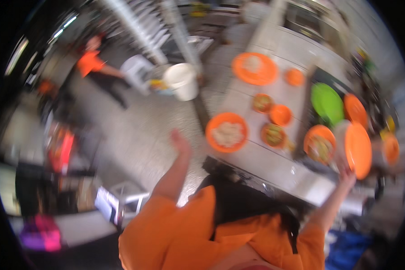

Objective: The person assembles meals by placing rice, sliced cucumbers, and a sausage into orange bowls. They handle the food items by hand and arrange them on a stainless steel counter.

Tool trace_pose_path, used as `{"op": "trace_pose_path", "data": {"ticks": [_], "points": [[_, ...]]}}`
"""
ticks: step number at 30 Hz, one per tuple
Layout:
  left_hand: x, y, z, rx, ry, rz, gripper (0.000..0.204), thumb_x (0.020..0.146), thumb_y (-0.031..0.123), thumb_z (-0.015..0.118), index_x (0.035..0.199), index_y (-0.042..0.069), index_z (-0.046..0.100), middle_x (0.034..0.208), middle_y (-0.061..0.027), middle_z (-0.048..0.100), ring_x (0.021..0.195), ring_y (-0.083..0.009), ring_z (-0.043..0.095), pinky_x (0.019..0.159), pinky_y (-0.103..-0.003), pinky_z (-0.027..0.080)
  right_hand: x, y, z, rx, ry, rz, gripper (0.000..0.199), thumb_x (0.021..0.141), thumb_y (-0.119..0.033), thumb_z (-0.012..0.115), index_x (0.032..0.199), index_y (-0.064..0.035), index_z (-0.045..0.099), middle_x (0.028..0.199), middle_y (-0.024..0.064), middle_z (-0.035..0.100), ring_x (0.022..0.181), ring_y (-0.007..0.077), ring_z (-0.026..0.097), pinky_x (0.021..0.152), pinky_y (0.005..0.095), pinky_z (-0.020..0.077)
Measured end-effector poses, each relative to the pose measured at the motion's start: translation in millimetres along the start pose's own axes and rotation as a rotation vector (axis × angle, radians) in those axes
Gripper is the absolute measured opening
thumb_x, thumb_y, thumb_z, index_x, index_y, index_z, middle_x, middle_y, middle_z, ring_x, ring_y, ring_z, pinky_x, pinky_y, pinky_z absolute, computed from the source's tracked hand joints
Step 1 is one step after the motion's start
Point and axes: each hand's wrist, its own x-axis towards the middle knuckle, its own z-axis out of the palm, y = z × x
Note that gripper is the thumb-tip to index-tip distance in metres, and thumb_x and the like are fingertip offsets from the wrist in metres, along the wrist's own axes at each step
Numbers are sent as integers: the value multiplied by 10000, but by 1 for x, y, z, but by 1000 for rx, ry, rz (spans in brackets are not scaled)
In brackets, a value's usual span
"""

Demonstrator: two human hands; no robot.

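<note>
An orange plate point(358, 151) stands tilted nearly on edge at the right of the counter, and my right hand point(346, 174) grips its lower rim. Beside it, an orange bowl point(320, 144) holds pale food that is too blurred to name. My left hand point(180, 141) is raised over the floor, left of the counter, with nothing visible in it; motion smears its fingers. Nearest to that hand on the counter is an orange plate with pale pieces of food point(227, 133).
On the tiled counter point(245, 100) are several small orange bowls point(273, 135), a larger orange plate point(255, 68) and a green plate point(326, 104). A white bucket point(182, 82) stands past its left edge. Further left, a person in an orange shirt point(91, 63) reaches toward a white container point(137, 72).
</note>
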Motion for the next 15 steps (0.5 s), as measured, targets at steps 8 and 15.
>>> {"op": "trace_pose_path", "data": {"ticks": [8, 15], "points": [[-38, 49, -4, 213, -87, 187, 441, 993, 329, 484, 1288, 3, 515, 1314, -211, 486, 1225, -352, 461, 1063, -414, 357, -5, 0, 12, 321, 114, -131, 156, 941, -220, 568, 976, -68, 588, 827, 48, 604, 787, 198, 596, 663, 308, 489], [-45, 21, -53, 400, -14, -174, 476, 938, 382, 556, 1290, 64, 544, 1332, -204, 489, 1262, -362, 435, 1071, -427, 348, -192, 38, 149, 197, 260, -414, 513, 982, -189, 491, 1389, 96, 363, 1425, 231, 431, 1332, 370, 427, 1030, 456, 428]]}}
